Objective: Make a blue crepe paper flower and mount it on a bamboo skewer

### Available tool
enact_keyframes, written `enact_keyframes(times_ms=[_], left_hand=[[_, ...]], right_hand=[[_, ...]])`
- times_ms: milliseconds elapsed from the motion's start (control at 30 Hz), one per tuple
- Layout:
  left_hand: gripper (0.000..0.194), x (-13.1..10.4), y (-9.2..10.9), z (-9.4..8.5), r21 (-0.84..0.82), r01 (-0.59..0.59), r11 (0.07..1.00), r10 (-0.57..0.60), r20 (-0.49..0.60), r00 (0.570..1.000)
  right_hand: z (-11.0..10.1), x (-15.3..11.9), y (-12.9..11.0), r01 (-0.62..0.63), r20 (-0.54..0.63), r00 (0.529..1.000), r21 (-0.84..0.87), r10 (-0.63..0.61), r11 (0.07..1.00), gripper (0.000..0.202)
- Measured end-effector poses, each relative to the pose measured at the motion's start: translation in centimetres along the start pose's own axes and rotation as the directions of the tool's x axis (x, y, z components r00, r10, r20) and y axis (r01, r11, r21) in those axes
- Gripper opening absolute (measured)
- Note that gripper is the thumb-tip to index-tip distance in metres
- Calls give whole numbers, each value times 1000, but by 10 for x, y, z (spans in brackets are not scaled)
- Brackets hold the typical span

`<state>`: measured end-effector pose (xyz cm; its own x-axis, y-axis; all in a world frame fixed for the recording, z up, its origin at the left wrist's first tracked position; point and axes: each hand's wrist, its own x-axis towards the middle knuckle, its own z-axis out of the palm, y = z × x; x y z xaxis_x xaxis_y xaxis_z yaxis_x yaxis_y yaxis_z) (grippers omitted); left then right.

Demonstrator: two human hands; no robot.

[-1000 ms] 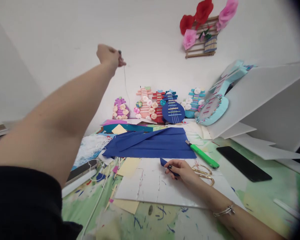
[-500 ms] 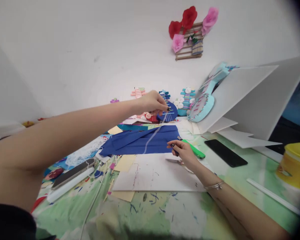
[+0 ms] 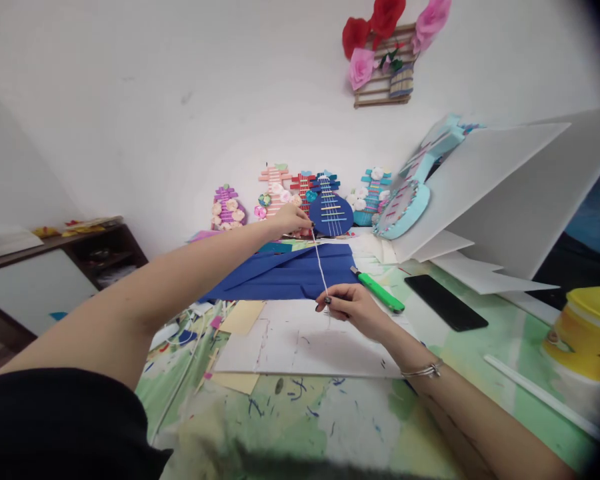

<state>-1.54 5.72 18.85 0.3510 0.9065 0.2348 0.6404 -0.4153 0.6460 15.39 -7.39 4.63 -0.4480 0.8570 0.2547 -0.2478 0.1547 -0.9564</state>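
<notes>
A thin white string (image 3: pixel 321 265) runs taut, slanting down between my two hands. My left hand (image 3: pixel 291 220) is stretched far forward, and its fingertips pinch the upper end. Lower and nearer, my right hand (image 3: pixel 353 308) closes thumb and fingers on the string over a white board (image 3: pixel 280 343). Whether my right hand also holds anything else cannot be made out. Behind the string lie folded blue sheets (image 3: pixel 280 270). Right beside my right hand is a green utility knife (image 3: pixel 380 291). A dark blue paper lute with white strings (image 3: pixel 331 215) stands just past my left hand.
A black phone (image 3: pixel 446 303), a white strip (image 3: pixel 540 395) and a yellow-lidded tub (image 3: pixel 587 333) are on the right. Large white boards (image 3: pixel 480 193) lean behind them. Other decorated paper instruments (image 3: pixel 226 208) stand along the wall. Yellow paper pieces (image 3: pixel 243 317) lie left of the white board.
The string was slack and hung from my left hand; now my right hand grips it too and it is taut. My left hand shifted left. Scissors under my right hand are no longer visible.
</notes>
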Motion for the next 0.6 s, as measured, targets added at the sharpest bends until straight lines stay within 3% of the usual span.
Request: enact_keyframes(times_ms=[133, 267, 333, 367, 433, 500, 600], left_hand=[[8, -1, -34, 19, 177, -35, 984, 32, 16, 999], [30, -31, -45, 40, 194, -126, 973, 140, -57, 988], [27, -57, -40, 50, 105, -262, 959, 270, -64, 961], [28, -70, -38, 54, 24, -351, 936, 352, -21, 936], [35, -95, -34, 62, -183, -414, 892, 436, 101, 894], [47, -112, -34, 69, -443, -306, 843, 427, 205, 881], [64, -125, -44, 78, -748, -7, 664, 344, 297, 891]], right_hand=[[2, 1, 2, -8, 49, 999, -48, 10, 999, 23], [0, 1, 3, -3, 42, 999, -50, 5, 999, 23], [-1, 2, 5, -21, 36, 999, -53, 23, 998, 21], [-1, 2, 5, -38, 45, 998, -54, 40, 998, 20], [1, 1, 6, -72, 84, 993, -60, 77, 996, 17], [4, 0, 6, -95, 126, 987, -63, 103, 993, 16], [9, -3, 4, -113, 151, 982, -27, 116, 993, 15]])
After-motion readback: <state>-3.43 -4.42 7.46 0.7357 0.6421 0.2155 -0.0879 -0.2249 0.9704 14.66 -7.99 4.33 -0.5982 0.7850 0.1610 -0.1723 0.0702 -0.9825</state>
